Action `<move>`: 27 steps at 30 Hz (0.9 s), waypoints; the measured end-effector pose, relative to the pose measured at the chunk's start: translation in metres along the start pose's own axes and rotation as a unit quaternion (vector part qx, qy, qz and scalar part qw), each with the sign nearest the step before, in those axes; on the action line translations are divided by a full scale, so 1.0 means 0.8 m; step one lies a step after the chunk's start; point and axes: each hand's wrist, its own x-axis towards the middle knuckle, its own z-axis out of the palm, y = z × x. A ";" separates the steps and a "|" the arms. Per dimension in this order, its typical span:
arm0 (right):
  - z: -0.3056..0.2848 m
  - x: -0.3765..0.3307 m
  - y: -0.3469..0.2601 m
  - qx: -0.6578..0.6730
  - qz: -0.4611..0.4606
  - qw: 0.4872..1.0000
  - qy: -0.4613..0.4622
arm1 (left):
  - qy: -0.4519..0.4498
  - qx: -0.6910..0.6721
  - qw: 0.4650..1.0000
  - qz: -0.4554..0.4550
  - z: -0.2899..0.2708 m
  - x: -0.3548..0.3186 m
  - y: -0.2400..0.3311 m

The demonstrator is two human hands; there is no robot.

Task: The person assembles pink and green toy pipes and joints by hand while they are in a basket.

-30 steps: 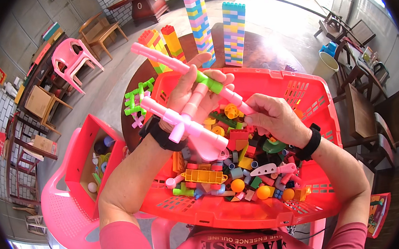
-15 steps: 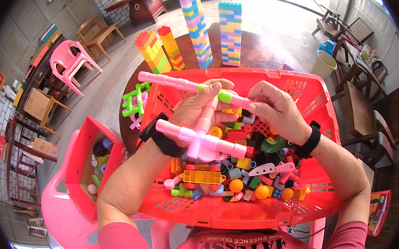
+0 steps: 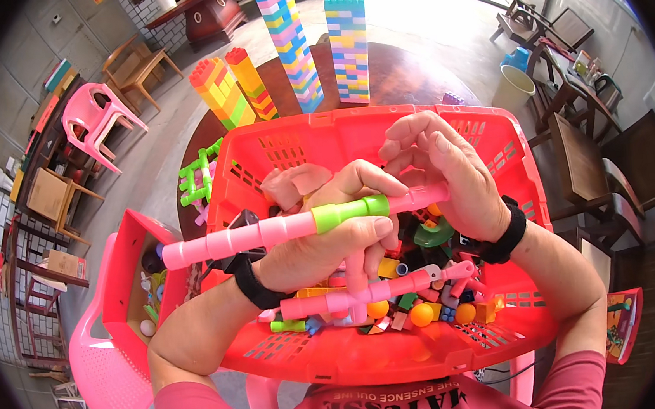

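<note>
My left hand point(image 3: 330, 231) grips a pink tube assembly point(image 3: 252, 234) with a green connector point(image 3: 348, 212) in its upper bar. A second pink bar point(image 3: 374, 290) runs below my fist, joined by a short upright piece. My right hand point(image 3: 446, 175) holds the right end of the upper bar, just past the green connector. Both hands hover over a red plastic basket point(image 3: 352, 132) full of several coloured construction pieces and orange balls point(image 3: 421, 315). Both wrists wear black bands.
Block towers point(image 3: 290, 40) stand on the round dark table point(image 3: 409, 73) beyond the basket. A green tube frame point(image 3: 199, 177) lies left of it. A smaller red bin point(image 3: 134, 260) of toys rests on a pink chair point(image 3: 104, 372) at my left. Wooden chairs stand right.
The tube assembly has turned from a slant to nearly level and come closer to me. My right hand has closed over the right end of the upper bar.
</note>
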 end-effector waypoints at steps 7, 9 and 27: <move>0.004 -0.005 -0.002 -0.017 0.007 1.000 0.011 | -0.001 -0.012 1.000 0.004 0.008 -0.002 -0.008; 0.004 -0.006 -0.001 -0.032 0.003 0.999 0.005 | 0.010 -0.029 1.000 0.003 0.009 -0.002 -0.012; -0.103 0.039 0.046 -0.579 -0.073 0.800 -0.140 | 0.121 -0.181 0.966 0.139 -0.088 0.034 -0.028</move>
